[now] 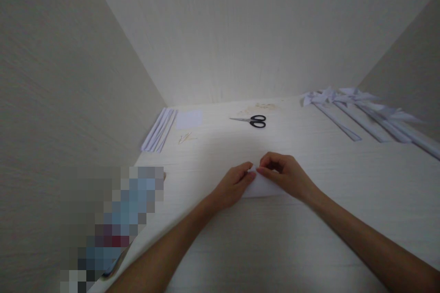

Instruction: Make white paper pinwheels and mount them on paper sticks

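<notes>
A white sheet of paper [264, 187] lies low in the middle of the table, between my hands. The fingers of my left hand [235, 184] are closed on its upper left part, where a small flap sticks up. Thumb and fingertips of my right hand [283, 171] pinch the paper's top edge close beside that flap. My palms hide part of the sheet, so its full outline does not show. Beyond the hands lie scissors [252, 121] with black handles, their blades pointing left.
Several rolled paper sticks [158, 130] and a white paper square [189, 119] lie at the back left, with thin wooden bits [185, 137] nearby. Several paper pinwheels [354, 105] on sticks lie at right. A pixelated object [129, 210] sits at left. Walls enclose the table.
</notes>
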Tool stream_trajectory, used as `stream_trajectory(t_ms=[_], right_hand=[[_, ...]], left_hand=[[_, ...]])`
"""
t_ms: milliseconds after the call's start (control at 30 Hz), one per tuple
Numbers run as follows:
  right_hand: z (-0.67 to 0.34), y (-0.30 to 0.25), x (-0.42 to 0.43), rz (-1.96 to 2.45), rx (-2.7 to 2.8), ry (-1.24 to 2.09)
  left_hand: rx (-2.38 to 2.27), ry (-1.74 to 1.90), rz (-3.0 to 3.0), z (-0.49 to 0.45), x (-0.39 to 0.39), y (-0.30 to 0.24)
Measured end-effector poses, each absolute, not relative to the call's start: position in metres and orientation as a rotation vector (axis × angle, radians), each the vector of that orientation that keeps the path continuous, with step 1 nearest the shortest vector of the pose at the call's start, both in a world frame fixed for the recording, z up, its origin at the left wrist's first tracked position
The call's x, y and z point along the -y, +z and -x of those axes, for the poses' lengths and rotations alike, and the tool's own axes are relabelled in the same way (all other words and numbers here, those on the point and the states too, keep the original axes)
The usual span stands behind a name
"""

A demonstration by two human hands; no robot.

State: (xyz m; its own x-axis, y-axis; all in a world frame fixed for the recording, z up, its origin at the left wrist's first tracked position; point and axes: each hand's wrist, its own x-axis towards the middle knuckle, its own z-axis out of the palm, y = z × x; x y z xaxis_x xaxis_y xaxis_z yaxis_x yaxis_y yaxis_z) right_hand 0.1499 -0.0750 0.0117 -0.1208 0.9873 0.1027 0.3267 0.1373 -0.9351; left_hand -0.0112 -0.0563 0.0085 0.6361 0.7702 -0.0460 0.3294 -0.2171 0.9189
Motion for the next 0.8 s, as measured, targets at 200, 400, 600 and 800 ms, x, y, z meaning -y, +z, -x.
stream_trajectory(t_ms=[200, 400, 600, 800], right_hand=[[-0.1499, 0.0109, 0.0753, 1.311, 1.638, 0.957], [-0.1501, 0.0103, 0.0745, 1.323, 1.662, 0.935], [-0.1493, 0.0111, 0.0748, 1.347, 1.665, 0.916], [-0.1486, 0.011, 0.0752, 1.35, 1.659, 0.892]], left_hand=[[-0.895, 0.516, -1.821, 0.0112, 0.056, 0.0091], [-0.897, 0.517, -1.848, 0.0113, 0.0562, 0.0086], [-0.914, 0.526, -1.87, 0.011, 0.056, 0.0085], [-0.914, 0.511, -1.879, 0.0113, 0.056, 0.0083]])
